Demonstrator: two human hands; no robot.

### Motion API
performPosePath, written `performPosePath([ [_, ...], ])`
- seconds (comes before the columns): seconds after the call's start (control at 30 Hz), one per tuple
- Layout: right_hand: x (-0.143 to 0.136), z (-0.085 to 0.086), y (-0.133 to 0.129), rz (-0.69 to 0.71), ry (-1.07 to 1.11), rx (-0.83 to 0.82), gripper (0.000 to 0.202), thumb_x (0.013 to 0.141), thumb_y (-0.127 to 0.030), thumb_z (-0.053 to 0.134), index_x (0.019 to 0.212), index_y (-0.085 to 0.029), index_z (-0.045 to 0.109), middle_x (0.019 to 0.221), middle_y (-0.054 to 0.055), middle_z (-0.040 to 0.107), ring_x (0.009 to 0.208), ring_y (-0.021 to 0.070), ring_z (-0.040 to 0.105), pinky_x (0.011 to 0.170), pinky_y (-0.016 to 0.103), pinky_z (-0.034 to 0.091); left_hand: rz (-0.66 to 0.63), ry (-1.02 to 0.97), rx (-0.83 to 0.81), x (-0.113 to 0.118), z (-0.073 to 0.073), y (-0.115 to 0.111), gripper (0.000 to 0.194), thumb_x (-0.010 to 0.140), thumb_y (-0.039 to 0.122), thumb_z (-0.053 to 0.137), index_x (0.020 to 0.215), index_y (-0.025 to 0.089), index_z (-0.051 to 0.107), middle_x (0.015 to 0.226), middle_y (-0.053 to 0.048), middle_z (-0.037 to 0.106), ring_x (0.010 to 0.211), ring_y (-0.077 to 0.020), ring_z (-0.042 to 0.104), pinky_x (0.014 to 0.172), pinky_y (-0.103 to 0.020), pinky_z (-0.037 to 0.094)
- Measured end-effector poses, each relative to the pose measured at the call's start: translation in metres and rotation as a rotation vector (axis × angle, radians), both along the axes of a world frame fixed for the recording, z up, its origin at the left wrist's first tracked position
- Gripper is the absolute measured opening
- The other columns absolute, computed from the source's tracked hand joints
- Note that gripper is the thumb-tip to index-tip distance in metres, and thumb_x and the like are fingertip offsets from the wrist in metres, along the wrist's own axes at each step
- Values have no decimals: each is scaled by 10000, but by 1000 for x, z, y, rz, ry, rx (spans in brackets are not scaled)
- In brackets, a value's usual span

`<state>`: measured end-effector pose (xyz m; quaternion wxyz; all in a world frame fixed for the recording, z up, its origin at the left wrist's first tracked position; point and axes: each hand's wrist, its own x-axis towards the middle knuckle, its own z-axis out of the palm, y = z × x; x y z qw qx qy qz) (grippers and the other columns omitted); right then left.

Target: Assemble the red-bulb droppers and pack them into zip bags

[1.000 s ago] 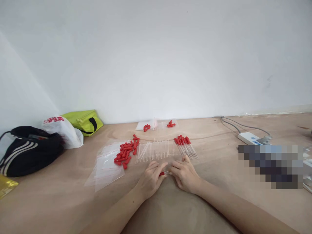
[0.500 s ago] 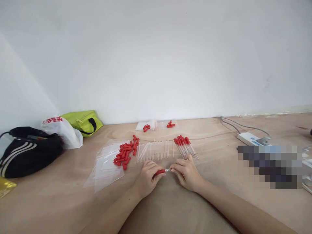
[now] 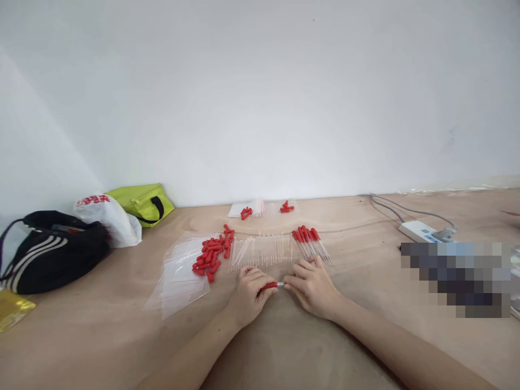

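My left hand [image 3: 251, 297] is closed round a red rubber dropper bulb [image 3: 270, 285]. In my right hand [image 3: 311, 287], the fingers pinch a clear glass dropper tube [image 3: 280, 284]. The tube's end meets the bulb's mouth, and a short length of glass shows between the hands. Just beyond them lies a row of bare glass tubes [image 3: 262, 249]. Several droppers with red bulbs fitted [image 3: 306, 235] lie side by side past my right hand. A heap of loose red bulbs [image 3: 209, 254] is to the left, partly on clear zip bags [image 3: 182, 287].
Small bags [image 3: 260, 207] with red bulbs lie by the wall. On the left stand a black bag [image 3: 60, 260], a white plastic bag [image 3: 117, 222] and a lime-green bag [image 3: 140, 197]. A power strip [image 3: 418, 230] with grey cables and a blurred-out object are on the right.
Slightly less glass shows between my hands than before. Both hands keep their grip in nearly the same place. The whole view has shifted a little.
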<state>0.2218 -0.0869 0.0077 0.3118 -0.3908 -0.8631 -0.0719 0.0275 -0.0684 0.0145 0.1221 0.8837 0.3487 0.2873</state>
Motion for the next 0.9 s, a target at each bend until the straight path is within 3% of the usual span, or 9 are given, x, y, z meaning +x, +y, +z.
performPosePath([
  [0.1,5,4,3,-62,-87,8,202,827,-207,437,725,-193,611,686,25,594,698,145,450,653,309,171,97,17,-50,-2,0,2,224,765,302,582,972,215,568,848,-21,630,818,-196,565,791,-366,370],
  [0.2,10,2,13,-263,-17,-41,210,827,-206,428,748,-196,623,702,32,617,704,144,473,639,302,172,195,9,-87,-2,-1,2,408,728,261,602,1113,211,476,928,-42,593,880,-209,544,800,-365,394],
  [0.33,10,-1,35,-571,99,-91,208,822,-224,408,868,-200,609,752,36,653,745,163,527,641,294,187,190,47,-96,-1,-3,1,312,754,231,557,1058,206,494,883,-38,581,856,-206,545,785,-366,403],
  [0.47,-1,0,55,-738,88,-151,213,814,-227,375,854,-164,574,722,60,657,725,193,559,658,310,212,174,70,-82,0,-3,1,206,765,233,547,967,196,533,855,-38,581,834,-210,550,762,-372,408],
  [0.63,-12,3,67,-811,8,-241,257,844,-229,327,828,-150,571,731,106,657,734,223,585,762,365,226,172,87,-77,1,-3,2,124,766,233,554,883,193,568,841,-36,579,834,-212,548,760,-377,408],
  [0.9,-14,5,70,-773,8,-287,290,837,-246,341,854,-178,622,845,100,659,819,217,577,876,395,185,178,103,-79,2,-3,1,99,767,221,560,855,187,592,842,-37,578,845,-212,547,769,-380,401],
])
